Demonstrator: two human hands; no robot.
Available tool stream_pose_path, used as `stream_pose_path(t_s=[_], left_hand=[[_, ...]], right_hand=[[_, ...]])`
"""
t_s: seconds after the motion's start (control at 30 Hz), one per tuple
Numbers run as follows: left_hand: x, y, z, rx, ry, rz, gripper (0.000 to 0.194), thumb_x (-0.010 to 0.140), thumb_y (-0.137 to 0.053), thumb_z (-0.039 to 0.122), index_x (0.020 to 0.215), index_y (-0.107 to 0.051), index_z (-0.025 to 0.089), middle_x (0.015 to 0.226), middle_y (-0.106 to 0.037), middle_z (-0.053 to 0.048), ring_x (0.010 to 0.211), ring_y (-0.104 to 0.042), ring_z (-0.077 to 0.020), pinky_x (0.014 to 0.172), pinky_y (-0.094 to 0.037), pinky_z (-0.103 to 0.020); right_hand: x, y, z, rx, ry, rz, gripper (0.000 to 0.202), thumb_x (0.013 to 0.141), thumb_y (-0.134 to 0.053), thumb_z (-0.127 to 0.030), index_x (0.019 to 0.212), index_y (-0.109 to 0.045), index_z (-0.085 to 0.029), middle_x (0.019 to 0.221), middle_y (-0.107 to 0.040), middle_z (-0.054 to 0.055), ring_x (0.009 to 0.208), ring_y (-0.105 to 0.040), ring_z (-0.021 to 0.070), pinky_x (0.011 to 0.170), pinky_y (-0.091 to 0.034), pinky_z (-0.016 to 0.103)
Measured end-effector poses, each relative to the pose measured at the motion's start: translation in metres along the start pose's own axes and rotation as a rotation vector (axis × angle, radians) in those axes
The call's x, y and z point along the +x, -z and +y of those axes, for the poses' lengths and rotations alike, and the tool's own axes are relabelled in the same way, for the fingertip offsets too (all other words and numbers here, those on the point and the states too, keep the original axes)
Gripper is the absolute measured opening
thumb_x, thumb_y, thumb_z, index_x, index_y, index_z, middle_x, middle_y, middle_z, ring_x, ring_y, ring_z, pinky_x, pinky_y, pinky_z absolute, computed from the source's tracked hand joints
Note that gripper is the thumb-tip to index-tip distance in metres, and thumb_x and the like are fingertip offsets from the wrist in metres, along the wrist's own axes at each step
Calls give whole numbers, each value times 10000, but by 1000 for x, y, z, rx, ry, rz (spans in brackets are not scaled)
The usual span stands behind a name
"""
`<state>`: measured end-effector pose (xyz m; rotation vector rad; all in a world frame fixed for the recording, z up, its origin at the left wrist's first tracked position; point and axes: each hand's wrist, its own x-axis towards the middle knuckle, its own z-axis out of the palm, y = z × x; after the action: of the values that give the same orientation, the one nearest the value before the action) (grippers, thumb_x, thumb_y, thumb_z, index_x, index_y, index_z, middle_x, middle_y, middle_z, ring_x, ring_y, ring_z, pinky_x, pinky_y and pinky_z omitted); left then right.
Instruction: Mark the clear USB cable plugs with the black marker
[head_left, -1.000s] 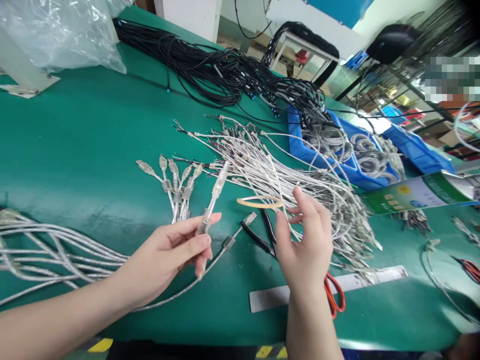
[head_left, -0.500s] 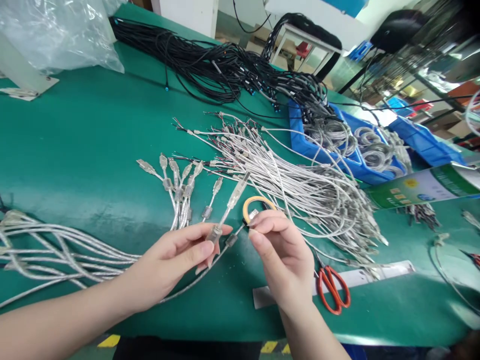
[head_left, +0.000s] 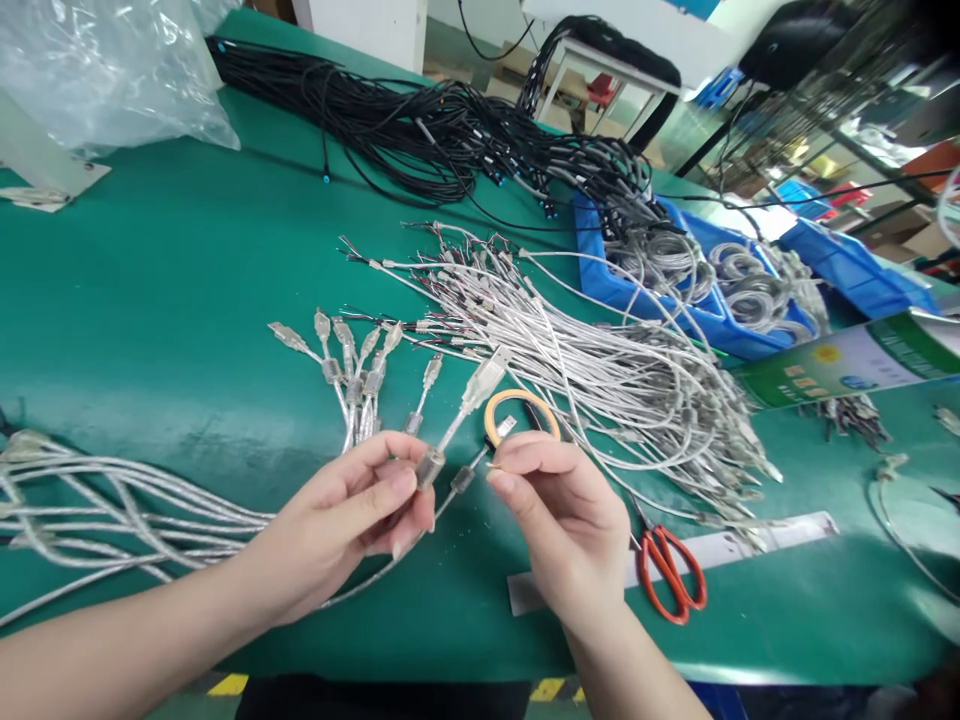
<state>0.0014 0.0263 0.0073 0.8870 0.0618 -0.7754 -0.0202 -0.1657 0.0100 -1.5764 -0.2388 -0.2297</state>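
Observation:
My left hand (head_left: pixel 360 510) is closed around a clear-jacketed USB cable (head_left: pixel 452 432), gripping it at the grey ferrite bead; its plug points up and to the right. My right hand (head_left: pixel 566 520) is in a pinch, with a tiny yellowish bit at the fingertips that is too small to name. Just beyond it lies a roll of yellow tape (head_left: pixel 493 405), partly hidden by the fingers. Another USB cable (head_left: pixel 463 480) rests on the table between the hands. Several USB plugs (head_left: pixel 346 345) lie fanned out beyond my left hand.
A large pile of white cables (head_left: pixel 570 340) covers the middle right. Red-handled scissors (head_left: pixel 679 590) lie on a metal ruler (head_left: pixel 735 548). Blue bins (head_left: pixel 630 295) hold coiled cables. Black cables (head_left: pixel 390 130) stretch along the back, near a plastic bag (head_left: pixel 112 80).
My left hand has rolled the USB cable, so the plug now shows its broad face. The right hand has drawn slightly toward the left, still pinched.

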Motion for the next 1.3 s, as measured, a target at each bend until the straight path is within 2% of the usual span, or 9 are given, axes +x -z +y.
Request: stream_pose_path(t_s=[0.1, 0.2, 0.4, 0.57, 0.67, 1.0, 1.3], left_hand=[[1, 0, 1, 38, -61, 19, 270, 774, -796, 331, 981, -647, 241, 762, -623, 26, 573, -508, -26, 547, -426, -97], [2, -2, 2, 41, -39, 73, 249, 726, -834, 314, 919, -701, 230, 720, -608, 24, 541, -508, -26, 500, -420, -91], [3, -4, 2, 11, 31, 27, 201, 790, -773, 346, 826, -733, 152, 651, -637, -18, 467, -518, -42, 417, -429, -94], [3, -3, 1, -15, 19, 30, 204, 810, -754, 330, 968, -720, 207, 707, -676, -17, 472, -555, -54, 418, -458, -97], [3, -3, -1, -22, -5, 14, 189, 811, -755, 302, 970, -706, 213, 712, -679, -10, 483, -574, -61, 419, -461, -96], [3, 0, -9, 87, -71, -39, 163, 860, -705, 309, 1001, -679, 234, 654, -588, 38, 541, -576, -61, 490, -476, -117], [0, 3, -10, 204, -69, -30, 174, 880, -681, 334, 1015, -638, 234, 700, -590, 26, 597, -560, -71, 561, -464, -158]], right_hand=[[1, 0, -1, -1, -44, 8, 140, 936, -566, -91, 975, -590, -223, 879, -563, 1, 847, -540, 101, 738, -458, 215], [1, 0, -2, -13, -67, -9, 145, 952, -545, -102, 997, -593, -232, 913, -573, 1, 865, -547, 92, 750, -462, 199], [-3, 0, 0, -30, -34, -111, 222, 969, -499, -97, 1091, -592, -259, 983, -575, 15, 922, -550, 114, 806, -464, 251], [-7, -5, -1, 53, -131, -147, 168, 968, -521, -142, 1081, -517, -268, 946, -551, 10, 840, -530, 119, 743, -450, 269], [-9, -8, -2, 99, -157, -157, 160, 962, -534, -141, 1050, -484, -266, 923, -548, 1, 826, -522, 118, 738, -444, 271], [-12, -10, -1, 1, -120, -139, 173, 940, -560, -128, 1029, -468, -245, 911, -579, 0, 830, -555, 130, 755, -460, 306], [-11, -12, 0, -41, -46, -175, 220, 926, -541, -63, 1068, -489, -223, 930, -564, 15, 857, -569, 120, 762, -483, 277]])
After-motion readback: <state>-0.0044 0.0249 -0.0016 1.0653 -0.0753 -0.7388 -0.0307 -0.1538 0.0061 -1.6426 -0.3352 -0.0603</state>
